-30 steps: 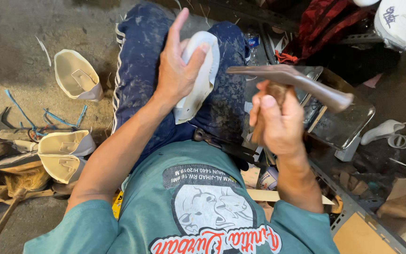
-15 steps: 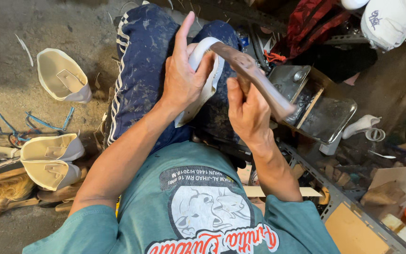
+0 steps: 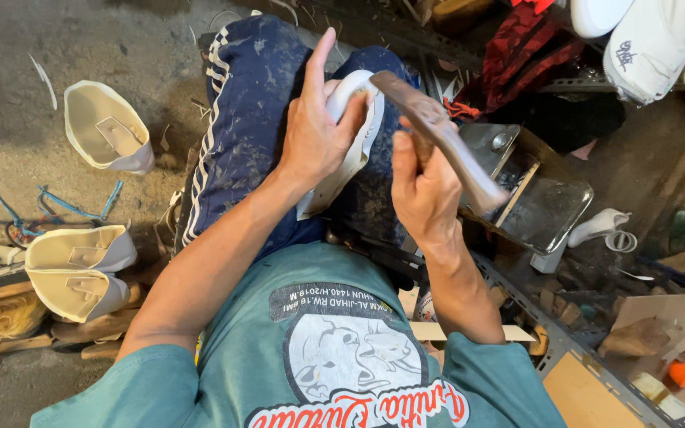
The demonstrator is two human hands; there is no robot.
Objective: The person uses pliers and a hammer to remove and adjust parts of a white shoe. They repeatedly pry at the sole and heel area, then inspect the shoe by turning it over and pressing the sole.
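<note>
My left hand (image 3: 315, 131) lies spread over the white shoe piece (image 3: 352, 127) on my lap, palm pressed on it, thumb hooked round its near edge and forefinger stretched straight out past its top. The piece rests tilted across my knees, on my dark blue trousers (image 3: 239, 119). My left forearm runs up from the lower left, elbow bent outward.

My right hand (image 3: 424, 186) is closed tight round the wooden handle of a hammer (image 3: 438, 135), fist upright, knuckles toward me. The hammer's head comes down on the upper rim of the white piece, just beside my left fingertips. My right wrist is cocked, forearm rising from beside my green shirt (image 3: 311, 357).

A metal tray (image 3: 545, 210) sits just beyond my right hand. More white shoe pieces (image 3: 81, 269) lie on the floor to my left.
</note>
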